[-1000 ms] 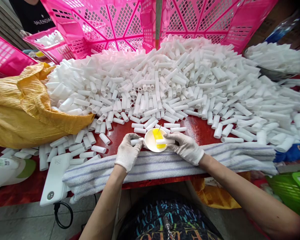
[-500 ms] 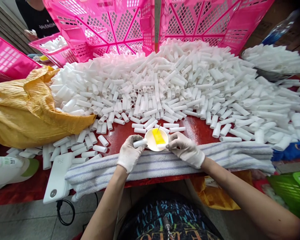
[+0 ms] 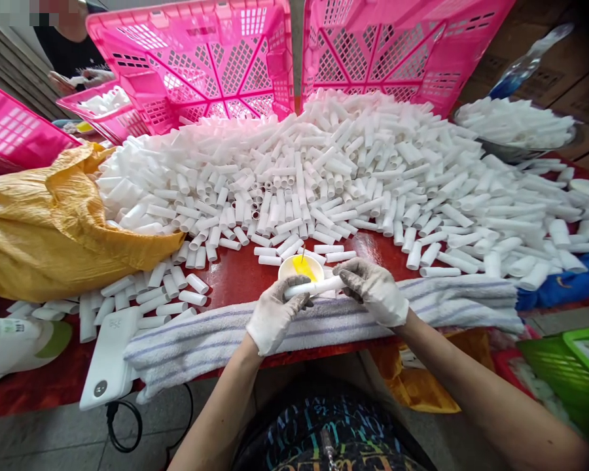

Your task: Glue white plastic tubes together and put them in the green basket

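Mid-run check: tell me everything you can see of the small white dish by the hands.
The white dish is small, round and shallow, smooth-looking, perhaps plastic. It holds a bright yellow mass, with a thin stick rising from it. It appears to sit right way up on the red table, just beyond the striped towel. The left hand and the white tube it holds hide its near edge, so contact there can't be told.

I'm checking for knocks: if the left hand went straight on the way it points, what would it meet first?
Probably the small white dish, just beyond the left hand, though depth is unclear and it might pass over the rim.
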The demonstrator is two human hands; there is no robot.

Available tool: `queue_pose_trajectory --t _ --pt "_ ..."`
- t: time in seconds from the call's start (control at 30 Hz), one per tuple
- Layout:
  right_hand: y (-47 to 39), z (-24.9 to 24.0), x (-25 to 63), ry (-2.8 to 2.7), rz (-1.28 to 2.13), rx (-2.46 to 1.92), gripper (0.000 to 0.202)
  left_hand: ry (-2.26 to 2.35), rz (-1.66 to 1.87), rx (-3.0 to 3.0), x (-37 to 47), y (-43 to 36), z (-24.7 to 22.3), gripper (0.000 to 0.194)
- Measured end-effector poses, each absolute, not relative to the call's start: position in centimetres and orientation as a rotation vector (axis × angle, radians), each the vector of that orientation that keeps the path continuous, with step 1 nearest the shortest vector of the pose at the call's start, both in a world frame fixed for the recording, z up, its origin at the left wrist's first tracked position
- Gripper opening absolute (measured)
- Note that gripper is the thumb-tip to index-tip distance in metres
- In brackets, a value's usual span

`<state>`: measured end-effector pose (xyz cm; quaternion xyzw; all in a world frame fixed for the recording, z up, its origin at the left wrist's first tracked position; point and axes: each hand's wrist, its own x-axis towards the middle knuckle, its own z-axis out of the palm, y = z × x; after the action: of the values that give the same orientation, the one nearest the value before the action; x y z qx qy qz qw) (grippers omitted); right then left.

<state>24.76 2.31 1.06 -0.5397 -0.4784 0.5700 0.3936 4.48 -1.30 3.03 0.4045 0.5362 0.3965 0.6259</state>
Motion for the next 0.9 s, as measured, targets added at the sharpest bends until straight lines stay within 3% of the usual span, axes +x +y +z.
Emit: queue_pose_trajectory --t 0.17,0.27,0.37,0.57,0.77,0.9 --pt "1.7 2.4 24.3 -1.373 1.299 -1.464 0.050 1.265 0.818 1.084 4.8 -1.7 2.5 0.049" --pt "0.8 3.5 24.0 -1.910 0.899 -1.265 0.036 1.313 0.592 1.029 5.5 -1.7 1.8 0.064" --pt "-0.1 4.1 23.5 -2.328 0.491 -1.030 0.036 1.301 0.490 1.055 6.9 -2.0 1.8 0.061" --pt "-2.2 4.2 24.0 -1.835 0.483 -1.344 0.038 1.689 0.824 1.469 9.8 -4.1 3.3 0.049" --pt "-4.6 4.4 27.1 -2.089 0.037 -1.155 0.028 1.357 0.423 1.308 11.6 -4.2 4.3 0.060" --pt "-4.8 3.8 26.6 -1.665 0.390 -1.481 0.038 1.539 0.668 1.542 13.3 -5.0 4.5 0.049"
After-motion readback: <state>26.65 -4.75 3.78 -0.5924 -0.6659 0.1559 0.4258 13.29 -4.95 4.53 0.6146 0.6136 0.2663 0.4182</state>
